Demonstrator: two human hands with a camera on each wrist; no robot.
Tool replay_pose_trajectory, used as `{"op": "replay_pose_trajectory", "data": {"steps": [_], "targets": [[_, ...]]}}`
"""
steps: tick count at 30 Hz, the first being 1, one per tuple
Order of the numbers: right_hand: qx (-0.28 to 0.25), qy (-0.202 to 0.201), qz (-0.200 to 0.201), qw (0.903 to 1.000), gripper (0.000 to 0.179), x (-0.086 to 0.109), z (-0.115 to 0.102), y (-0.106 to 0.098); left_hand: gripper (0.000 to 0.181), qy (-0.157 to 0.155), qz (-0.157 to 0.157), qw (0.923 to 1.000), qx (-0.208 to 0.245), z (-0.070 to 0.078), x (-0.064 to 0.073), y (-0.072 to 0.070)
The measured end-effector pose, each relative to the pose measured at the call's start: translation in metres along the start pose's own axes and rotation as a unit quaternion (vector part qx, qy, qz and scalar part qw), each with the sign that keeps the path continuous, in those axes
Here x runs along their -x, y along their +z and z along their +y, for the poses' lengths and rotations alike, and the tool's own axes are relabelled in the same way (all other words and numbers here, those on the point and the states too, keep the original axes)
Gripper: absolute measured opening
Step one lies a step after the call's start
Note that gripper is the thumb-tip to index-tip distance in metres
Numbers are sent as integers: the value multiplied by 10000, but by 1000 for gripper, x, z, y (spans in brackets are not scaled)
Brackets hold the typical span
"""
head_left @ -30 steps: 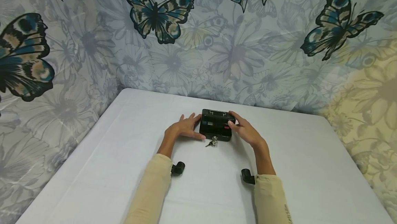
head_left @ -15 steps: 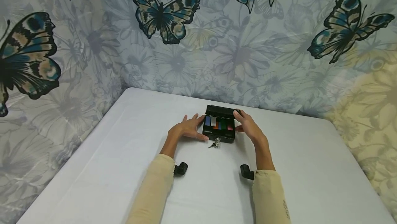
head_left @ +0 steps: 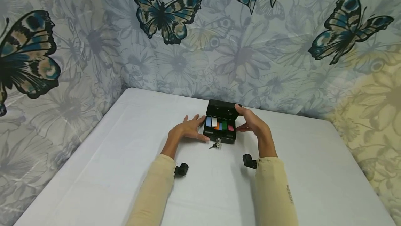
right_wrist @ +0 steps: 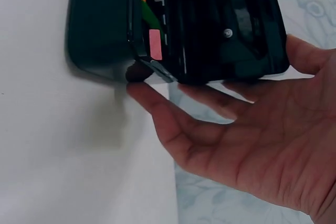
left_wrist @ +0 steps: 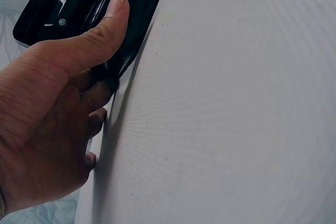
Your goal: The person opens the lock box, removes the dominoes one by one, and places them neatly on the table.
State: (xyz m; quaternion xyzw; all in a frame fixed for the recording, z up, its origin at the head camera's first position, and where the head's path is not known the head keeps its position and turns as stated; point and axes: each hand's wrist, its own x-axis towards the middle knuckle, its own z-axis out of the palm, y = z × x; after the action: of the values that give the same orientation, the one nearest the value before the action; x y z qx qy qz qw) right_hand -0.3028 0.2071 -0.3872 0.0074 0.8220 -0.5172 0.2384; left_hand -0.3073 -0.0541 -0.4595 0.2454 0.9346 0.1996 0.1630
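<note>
A small black cash box (head_left: 219, 138) sits on the white table with its lid (head_left: 221, 107) raised and leaning back. Inside are several coloured rectangular pieces: blue, white (head_left: 214, 122), orange, green (head_left: 224, 125) and pink (right_wrist: 155, 44). A bunch of keys (head_left: 215, 145) hangs at the front lock. My left hand (head_left: 189, 128) holds the box's left side, thumb on the front corner, fingers along the side in the left wrist view. My right hand (head_left: 254, 122) holds the lid's right edge near its top corner by the thumb, lower fingers beside the box; its index finger is mostly hidden.
The white table (head_left: 125, 177) reaches back to a wall covering (head_left: 238, 55) with butterflies and flowers. Its far edge runs just behind the raised lid. Black wrist cameras (head_left: 181, 169) stick inward from both sleeves.
The right hand has swung the lid up and back from nearly closed, uncovering the coloured pieces. The left hand has stayed at the box's left side.
</note>
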Motion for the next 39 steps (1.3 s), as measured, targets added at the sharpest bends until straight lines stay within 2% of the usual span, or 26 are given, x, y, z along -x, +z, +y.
{"op": "replay_pose_trajectory", "data": {"steps": [6,10,18,26,31,35,39], "targets": [[-74,382,-22,9992,85,-9,-8,-2,105,15,-13,10000,31,-2,1,0],[-49,495,-116,9987,86,-14,-10,-7,105,36,10,10000,13,-2,0,0],[10,544,-369,9978,85,-19,-10,-15,105,-13,-77,9996,266,0,1,3],[-39,466,-502,9976,98,-35,-3,-22,106,-121,-54,9998,177,-1,0,1],[21,526,-437,9977,98,-31,-6,-19,107,-149,-88,9997,191,-3,0,1],[43,592,-423,9973,90,-11,-18,-12,107,-162,-79,9996,218,-3,0,0],[183,579,-297,9977,92,-7,-13,-11,106,-120,-85,9997,210,-2,-1,0]]}}
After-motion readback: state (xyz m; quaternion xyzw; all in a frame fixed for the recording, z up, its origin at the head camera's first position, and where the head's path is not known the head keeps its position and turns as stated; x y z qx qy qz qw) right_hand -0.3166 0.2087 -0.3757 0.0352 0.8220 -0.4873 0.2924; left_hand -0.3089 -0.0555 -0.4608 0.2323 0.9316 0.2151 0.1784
